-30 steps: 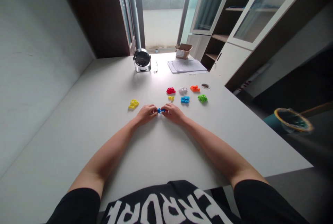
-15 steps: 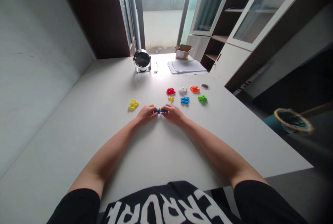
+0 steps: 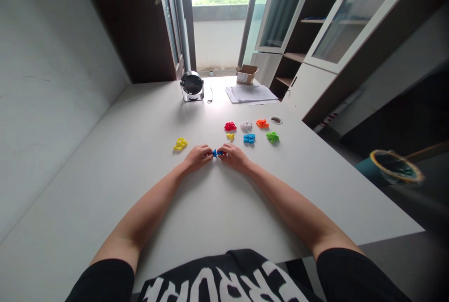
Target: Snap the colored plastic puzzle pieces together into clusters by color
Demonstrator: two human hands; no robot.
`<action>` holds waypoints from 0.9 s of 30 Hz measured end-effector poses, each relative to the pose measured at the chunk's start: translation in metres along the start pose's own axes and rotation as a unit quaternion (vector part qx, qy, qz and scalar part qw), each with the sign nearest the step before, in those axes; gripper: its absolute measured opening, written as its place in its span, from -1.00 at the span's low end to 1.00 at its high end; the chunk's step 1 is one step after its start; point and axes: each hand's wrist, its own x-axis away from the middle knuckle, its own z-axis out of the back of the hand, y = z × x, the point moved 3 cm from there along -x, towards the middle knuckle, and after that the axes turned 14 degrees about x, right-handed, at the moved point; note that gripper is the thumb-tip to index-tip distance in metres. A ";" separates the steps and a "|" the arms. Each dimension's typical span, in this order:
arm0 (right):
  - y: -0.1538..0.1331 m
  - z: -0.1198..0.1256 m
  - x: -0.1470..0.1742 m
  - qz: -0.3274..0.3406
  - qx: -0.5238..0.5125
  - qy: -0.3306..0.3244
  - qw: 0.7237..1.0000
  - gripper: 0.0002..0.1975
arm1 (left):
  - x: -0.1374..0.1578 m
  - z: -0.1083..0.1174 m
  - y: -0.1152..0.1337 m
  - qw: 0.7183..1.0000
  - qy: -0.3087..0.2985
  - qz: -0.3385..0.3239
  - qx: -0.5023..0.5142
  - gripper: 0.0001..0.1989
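Observation:
Between my fingertips is a small dark blue plastic piece (image 3: 215, 153), just above or on the white table (image 3: 224, 208). My left hand (image 3: 197, 158) pinches its left end, and my right hand (image 3: 233, 156) pinches its right end. Fingers hide both ends, so its exact shape does not show. Beyond my right hand lie a small yellow piece (image 3: 230, 136), a red cluster (image 3: 230, 126), a whitish cluster (image 3: 246, 125), a light blue cluster (image 3: 249, 138), an orange cluster (image 3: 262, 123) and a green cluster (image 3: 272, 136). Left of my hands sits a yellow cluster (image 3: 180, 144).
A round black device on a metal stand (image 3: 191, 86) is at the back, with a thin cord (image 3: 210, 96) beside it. Papers (image 3: 250, 93) and an open cardboard box (image 3: 247, 75) lie back right. A round table hole (image 3: 276, 120) is at right; a bin (image 3: 396, 167) stands beyond the edge.
The view has tilted slightly, so everything on the table sits a little lower. Both hands keep their pinch on the dark blue piece, with hardly any other movement.

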 end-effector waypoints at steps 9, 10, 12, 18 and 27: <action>0.000 0.003 0.000 0.000 -0.007 -0.005 1.000 -0.88 | -0.001 -0.001 -0.001 1.000 0.003 -0.006 -0.013 -0.84; 0.000 0.002 0.000 -0.001 -0.007 -0.005 1.000 -0.88 | -0.001 -0.001 -0.001 1.000 0.005 -0.005 -0.013 -0.84; 0.002 0.000 0.000 -0.002 -0.008 -0.007 1.000 -0.87 | -0.001 -0.001 -0.001 1.000 0.009 -0.002 -0.012 -0.84; 0.004 -0.002 0.000 -0.005 -0.013 -0.013 1.000 -0.85 | 0.001 -0.001 0.003 1.000 0.005 0.006 0.005 -0.79; 0.002 0.001 -0.001 -0.005 -0.017 -0.023 1.000 -0.79 | 0.002 0.000 0.004 1.000 0.004 0.006 0.005 -0.75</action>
